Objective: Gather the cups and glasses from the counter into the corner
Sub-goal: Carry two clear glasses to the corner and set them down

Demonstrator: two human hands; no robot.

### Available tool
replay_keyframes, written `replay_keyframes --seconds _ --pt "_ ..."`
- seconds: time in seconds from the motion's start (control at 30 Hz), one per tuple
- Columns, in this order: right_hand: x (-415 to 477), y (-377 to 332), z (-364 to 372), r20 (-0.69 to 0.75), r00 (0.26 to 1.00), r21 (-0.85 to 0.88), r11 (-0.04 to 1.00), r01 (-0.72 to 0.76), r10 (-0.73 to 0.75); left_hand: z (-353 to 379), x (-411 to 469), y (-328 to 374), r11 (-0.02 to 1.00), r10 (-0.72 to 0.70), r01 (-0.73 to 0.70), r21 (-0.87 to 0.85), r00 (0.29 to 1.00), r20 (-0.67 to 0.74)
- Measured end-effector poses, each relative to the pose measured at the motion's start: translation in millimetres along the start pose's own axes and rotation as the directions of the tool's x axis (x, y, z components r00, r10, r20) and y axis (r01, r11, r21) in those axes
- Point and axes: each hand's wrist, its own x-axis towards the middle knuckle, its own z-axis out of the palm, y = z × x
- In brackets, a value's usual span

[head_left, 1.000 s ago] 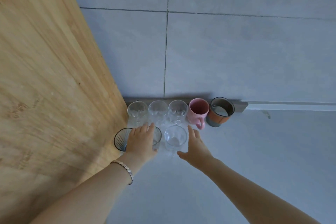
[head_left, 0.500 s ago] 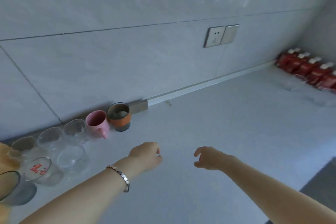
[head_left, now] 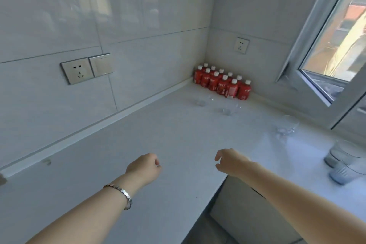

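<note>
While both arms reach forward over the grey counter point(head_left: 178, 136), the hands hold nothing; the left hand point(head_left: 145, 167), with a bracelet point(head_left: 120, 193) on its wrist, is loosely curled, and the right hand point(head_left: 230, 161) has its fingers half bent and apart, above the counter's front edge. To the right, near the window point(head_left: 326, 49), two blurred cups point(head_left: 344, 162) stand close together; farther along is a clear glass point(head_left: 286, 125). Beyond it, two small glasses point(head_left: 229, 109) stand near each other on the counter, just before a group of red bottles point(head_left: 222, 83) packed into the far corner; on the left wall sits a socket point(head_left: 77, 70).
</note>
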Motion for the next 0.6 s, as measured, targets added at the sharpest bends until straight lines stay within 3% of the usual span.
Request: replay_keyframes --seconds 0.3,0.6 --pt "99 101 -50 -0.046 0.995 0.001 0.996 -0.086 0.086 15 123 107 0.994 0.087 -0.086 0.063 0.996 -0.006" --pt "273 160 -103 -0.009 0.985 0.052 0.984 -0.171 0.171 30 306 170 0.990 0.123 -0.129 0.060 0.988 0.093"
